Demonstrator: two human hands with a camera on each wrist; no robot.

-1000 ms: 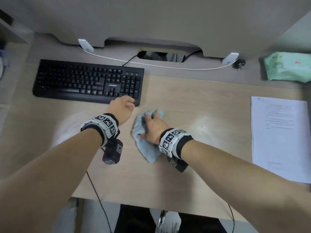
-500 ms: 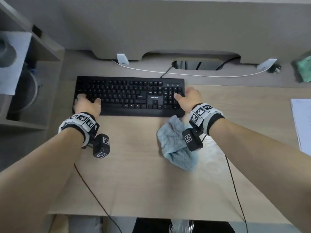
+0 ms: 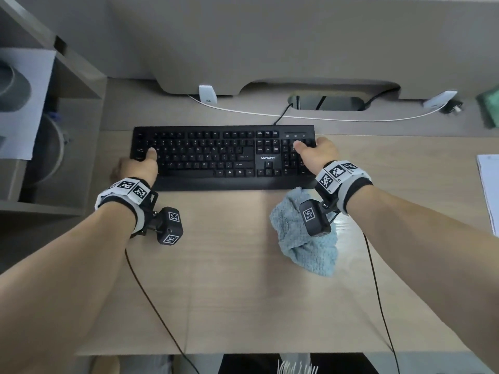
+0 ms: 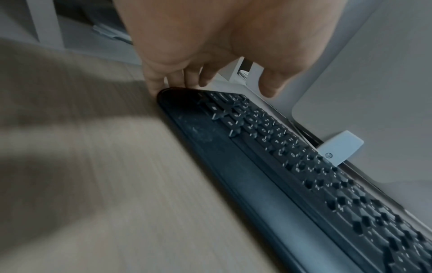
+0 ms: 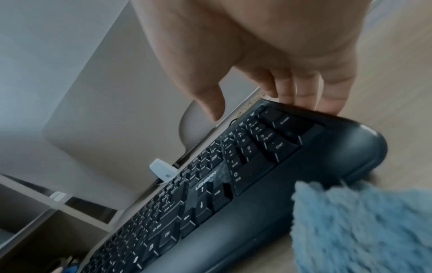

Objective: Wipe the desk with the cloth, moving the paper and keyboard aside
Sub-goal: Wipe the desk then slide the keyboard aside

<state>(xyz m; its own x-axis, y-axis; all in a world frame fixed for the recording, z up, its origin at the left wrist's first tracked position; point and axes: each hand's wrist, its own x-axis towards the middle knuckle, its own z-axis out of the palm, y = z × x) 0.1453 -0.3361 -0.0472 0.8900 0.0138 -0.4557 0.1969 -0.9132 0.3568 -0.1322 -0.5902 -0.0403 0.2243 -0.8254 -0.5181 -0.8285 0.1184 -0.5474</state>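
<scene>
The black keyboard (image 3: 224,157) lies across the back of the wooden desk (image 3: 229,279). My left hand (image 3: 135,163) grips its left end, fingers on the end edge (image 4: 161,83) and thumb over the keys. My right hand (image 3: 313,148) grips the right end by the number pad, with its fingers (image 5: 304,96) over the edge. The crumpled blue cloth (image 3: 305,238) lies loose on the desk just in front of the keyboard's right corner, under my right wrist (image 5: 362,230). The white paper (image 3: 488,195) shows at the right edge of the head view.
A grey partition (image 3: 270,49) stands right behind the keyboard, with a white cable (image 3: 297,117) and two white clips along its foot. Open shelves (image 3: 54,130) stand at the left. A green packet (image 3: 490,106) sits at the back right.
My right hand has let go of the cloth and gone to the keyboard's right end. My left hand has slid from the right end to the left end. The cloth stays put.
</scene>
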